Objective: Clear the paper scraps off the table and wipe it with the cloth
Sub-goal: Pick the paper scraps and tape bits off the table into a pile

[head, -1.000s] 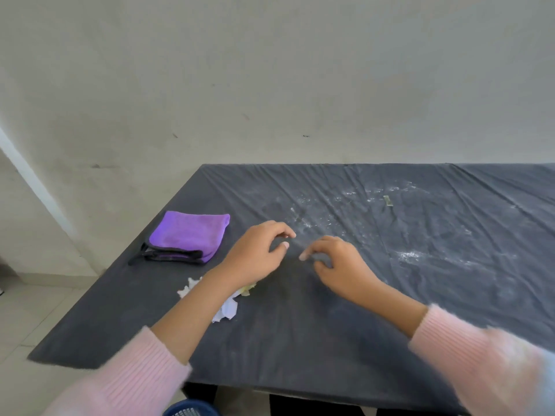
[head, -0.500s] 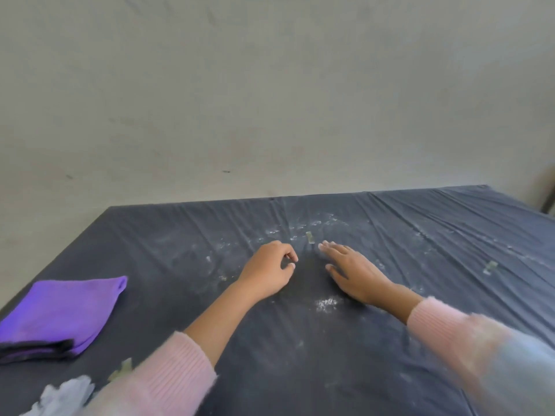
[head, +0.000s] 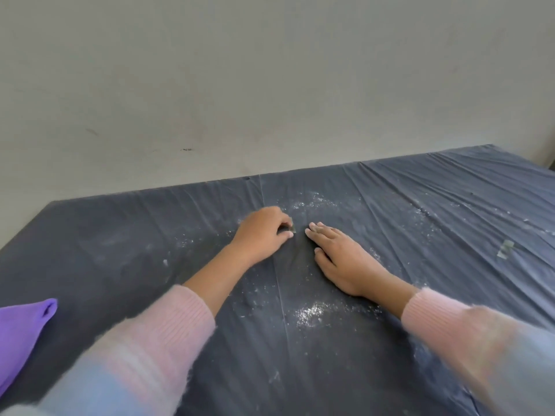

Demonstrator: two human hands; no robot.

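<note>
Now, left hand: the left hand [head: 264,232] has its fingers [head: 277,216] curled, forefinger and thumb tips pinching a small greenish paper scrap [head: 292,228]. A tip grip suits a piece this thin and flat. Whether it is off the surface yet, I cannot tell.
Right hand: the right hand [head: 339,259] lies flat with its fingers [head: 322,232] straight and holding nothing. It probably presses the wrinkled dark cover taut so the scrap can be picked off cleanly.
Scrap position: at the left fingertips, just beside the right fingertips and between the two hands.
Second scrap: a second scrap [head: 506,249] lies well apart from the right fingers, out to their right, and is not yet collected.
Cloth: only a corner of the purple cloth [head: 21,331] shows, well apart from the left fingers, back and to their left. It is untouched, so wiping appears to come later.
Tabletop: the tabletop [head: 420,205] carries white crumbs [head: 309,313] near the right wrist and beyond both sets of fingertips.
Change from half a second ago: the scrap lay free just beyond both sets of fingertips, and the left fingers have now closed on it. The view has swung right, cutting off most of the cloth and the white crumpled pile.
</note>
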